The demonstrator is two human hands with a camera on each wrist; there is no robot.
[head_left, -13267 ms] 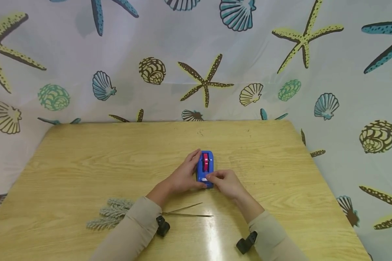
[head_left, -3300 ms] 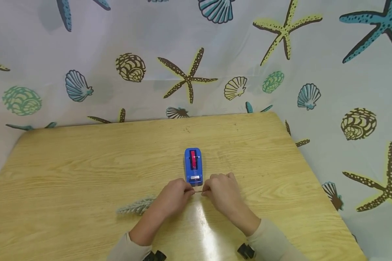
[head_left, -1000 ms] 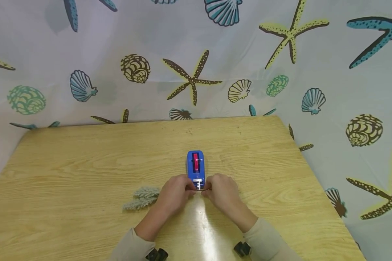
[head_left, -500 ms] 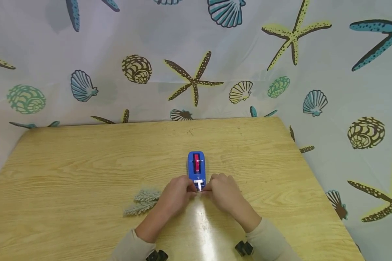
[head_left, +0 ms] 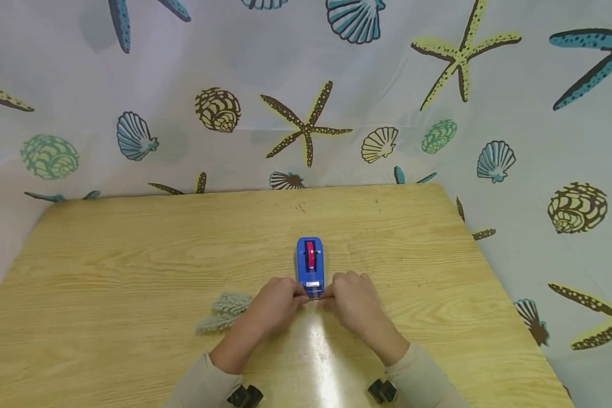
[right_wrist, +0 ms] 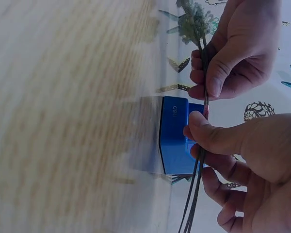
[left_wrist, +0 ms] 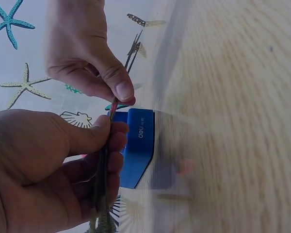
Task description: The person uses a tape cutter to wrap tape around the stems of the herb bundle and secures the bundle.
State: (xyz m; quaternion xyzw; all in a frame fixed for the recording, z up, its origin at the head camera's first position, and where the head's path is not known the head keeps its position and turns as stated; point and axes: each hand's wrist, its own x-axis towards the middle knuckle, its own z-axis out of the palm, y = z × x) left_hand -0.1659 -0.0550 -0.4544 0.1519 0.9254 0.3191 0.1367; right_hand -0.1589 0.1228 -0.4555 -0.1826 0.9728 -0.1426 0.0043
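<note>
In the head view, a blue tape dispenser [head_left: 311, 277] with a pink tape roll [head_left: 310, 256] stands on the table. Just in front of it, my left hand [head_left: 277, 301] and right hand [head_left: 354, 298] come close together. Both pinch a small bundle of thin stems [right_wrist: 198, 167], left hand nearer the leafy end. A clear tape strip [head_left: 313, 293] runs from the dispenser's cutter toward the stems between my fingertips; whether it sticks to them is hard to tell. Pale green leafy heads [head_left: 228, 311] of the sprigs extend left, partly behind my left hand.
The wood-grain table [head_left: 148, 255] reaches back to a white cloth [head_left: 265, 68] printed with shells and starfish, which also hangs along the right side. Glare brightens the tabletop [head_left: 322, 362] between my forearms.
Earlier my left hand held the dispenser, my right fingers were at its tape end, and the sprigs lay on the table. Now both hands hold the stems at the dispenser's front; the last second shows little movement.
</note>
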